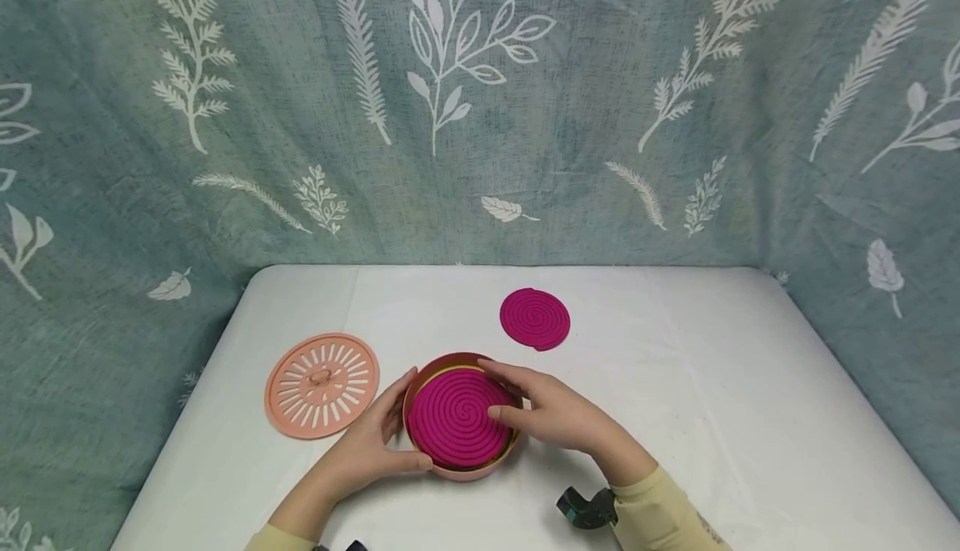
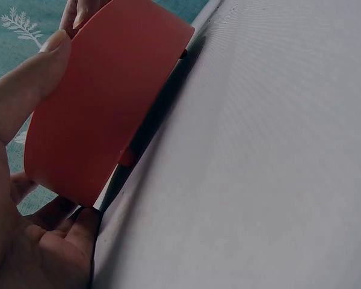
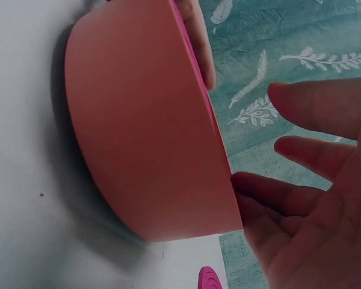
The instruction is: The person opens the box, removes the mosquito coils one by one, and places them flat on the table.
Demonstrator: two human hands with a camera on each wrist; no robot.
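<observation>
A round salmon-pink mosquito coil holder [image 1: 465,474] stands on the table in front of me, its smooth side wall [image 3: 144,120] filling much of the right wrist view. Inside its rim lies a magenta mosquito coil [image 1: 456,418], with a yellow edge showing around it. My left hand [image 1: 367,443] grips the holder from the left, thumb at the near rim and fingers round the far side. Over the right part of the coil and rim is my right hand [image 1: 551,409], fingers loosely extended. In the right wrist view its lower fingers [image 3: 277,195] touch the rim; thumb and forefinger stand off it.
Left of the holder lies a slotted salmon-pink lid [image 1: 288,401] with a small loop handle. Behind, slightly right, a second magenta coil [image 1: 535,318] rests flat on the white tabletop [image 1: 720,418]. A green leaf-patterned cloth [image 1: 570,117] hangs beyond the table's far edge.
</observation>
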